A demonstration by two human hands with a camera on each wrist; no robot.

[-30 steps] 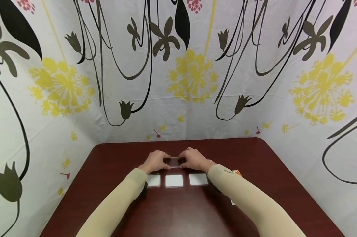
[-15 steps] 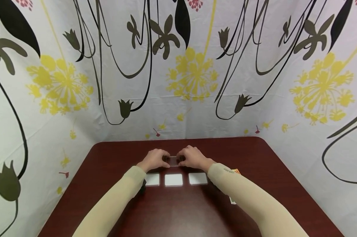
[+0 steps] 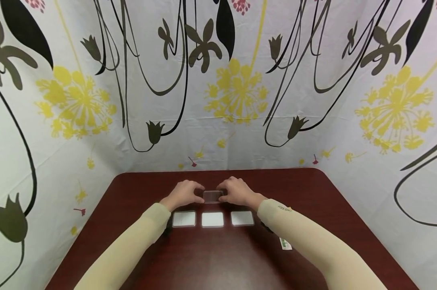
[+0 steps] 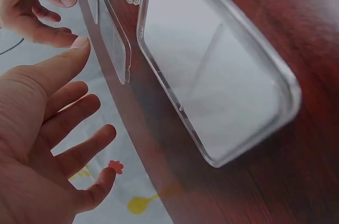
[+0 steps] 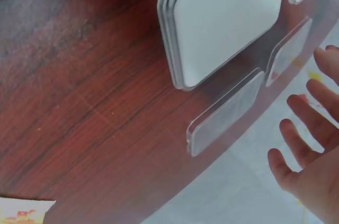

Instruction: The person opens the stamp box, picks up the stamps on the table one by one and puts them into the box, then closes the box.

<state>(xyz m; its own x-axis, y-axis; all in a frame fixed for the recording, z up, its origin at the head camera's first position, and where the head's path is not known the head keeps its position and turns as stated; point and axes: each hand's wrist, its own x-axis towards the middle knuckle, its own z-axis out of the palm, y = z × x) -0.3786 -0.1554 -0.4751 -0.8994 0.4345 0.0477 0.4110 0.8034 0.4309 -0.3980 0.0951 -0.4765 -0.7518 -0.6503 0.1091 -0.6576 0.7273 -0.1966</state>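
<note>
Between my two hands at the table's far side lies a clear lid-like plastic piece (image 3: pixel 213 196) with rounded corners. My left hand (image 3: pixel 184 194) is just left of it, thumb and fingers spread around nothing, as the left wrist view confirms. On its right side, my right hand (image 3: pixel 236 191) hovers with loosely bent fingers (image 5: pixel 299 144) and nothing in them. A second clear piece (image 5: pixel 225 115) shows in the right wrist view, covered by the right hand in the head view. Nearer me sit three clear-edged white boxes in a row: left (image 3: pixel 184 218), middle (image 3: pixel 213 219) and right (image 3: pixel 242 218).
A small printed packet (image 3: pixel 285 243) lies partly under the right sleeve. The dark red wooden table (image 3: pixel 211 262) has rounded far corners. Flower-patterned white cloth (image 3: pixel 236 149) hangs behind it and along both sides.
My left hand has drawn back to the left, off the end of the clear piece, so more of that piece and of the left box shows. The right hand has barely moved.
</note>
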